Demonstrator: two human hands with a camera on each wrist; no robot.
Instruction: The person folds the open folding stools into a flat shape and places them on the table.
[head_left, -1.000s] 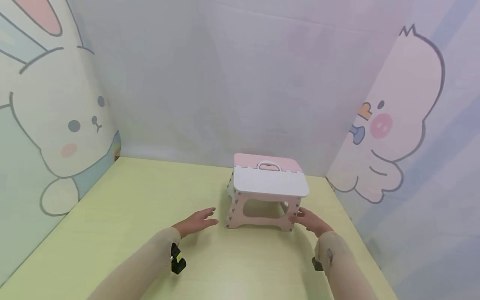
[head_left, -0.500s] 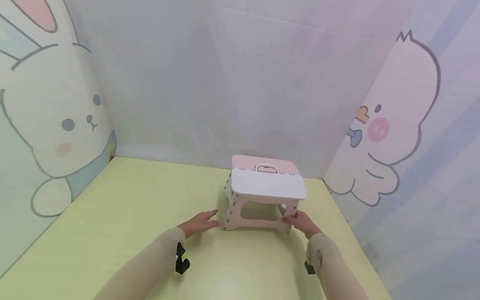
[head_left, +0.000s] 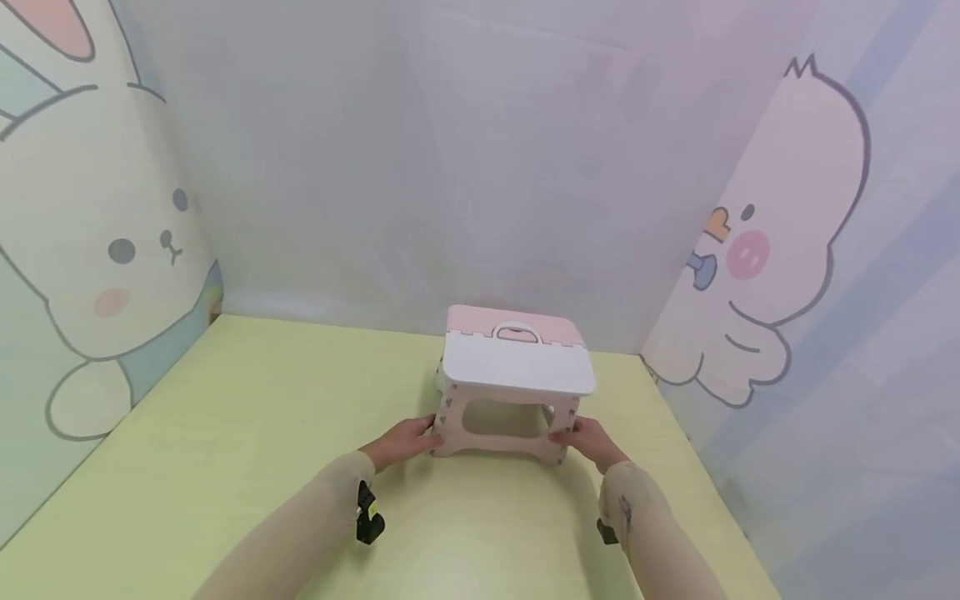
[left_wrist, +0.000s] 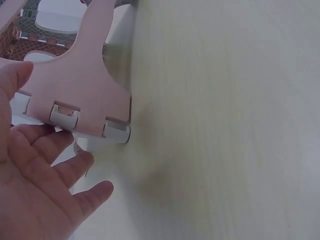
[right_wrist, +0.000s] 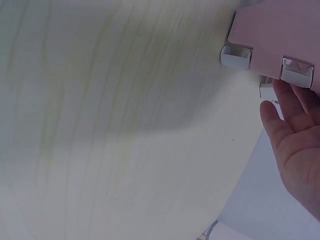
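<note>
A pink and white folding stool (head_left: 517, 367) stands upright on the table, with a white loop handle (head_left: 517, 332) across the middle of its seat. At its left front leg, my left hand (head_left: 402, 442) holds the side edge, thumb on the pink front panel (left_wrist: 80, 85) and fingers by the white hinges. My right hand (head_left: 596, 444) grips the right front leg, its thumb over the front. In the right wrist view, fingers reach behind the hinged edge of the pink panel (right_wrist: 280, 30); the thumb is hidden there.
The pale yellow table (head_left: 300, 375) extends around the stool. A grey-white cloth backdrop (head_left: 337, 167) rises behind it. Side walls carry a cartoon rabbit (head_left: 112, 217) at left and a cartoon chick (head_left: 795, 200) at right.
My left hand has come from beside the stool to touch its left leg. The right hand has moved left, and the stool has shifted slightly left. The head view has turned a little.
</note>
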